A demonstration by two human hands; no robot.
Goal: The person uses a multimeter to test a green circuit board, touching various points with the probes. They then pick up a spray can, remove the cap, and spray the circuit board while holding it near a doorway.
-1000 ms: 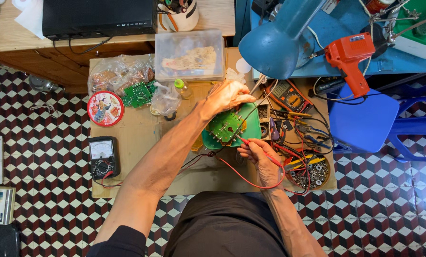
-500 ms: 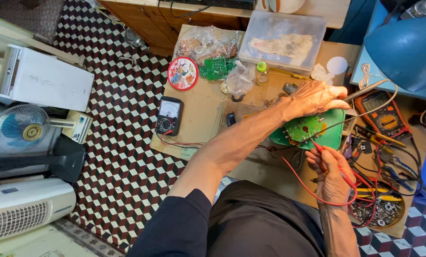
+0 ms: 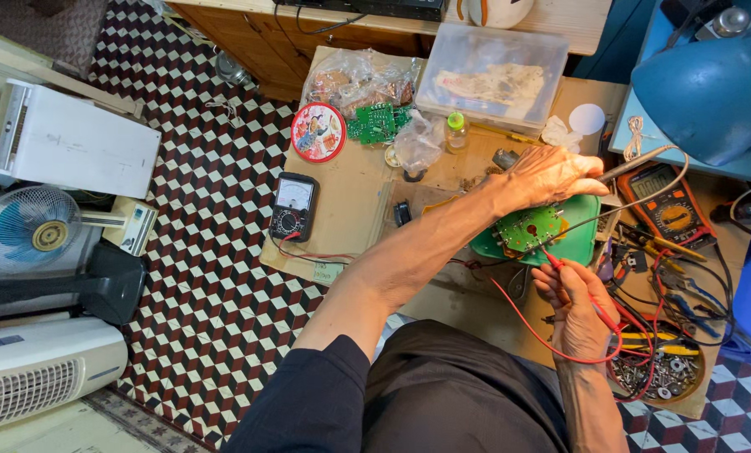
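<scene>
My left hand (image 3: 552, 174) reaches across the low work board and grips a black probe-like tool whose tip points right toward the orange multimeter (image 3: 666, 204). Just below it lies a green circuit board (image 3: 529, 229) resting in a green plastic housing (image 3: 578, 244). My right hand (image 3: 575, 309) holds a red test probe with its tip on the circuit board; its red lead (image 3: 522, 323) loops down in front of my lap.
A black analog multimeter (image 3: 292, 206), a round red tin (image 3: 318, 132), a small green board (image 3: 373, 123), plastic bags and a clear lidded box (image 3: 491, 77) lie on the board. A bowl of screws (image 3: 659, 376) and tangled wires sit right. Fans and a white appliance (image 3: 67, 141) stand left. A blue lamp (image 3: 716, 91) hangs top right.
The view has swung left and closer, bringing the fans and white appliance into sight. Both hands stay at the green circuit board with their probes.
</scene>
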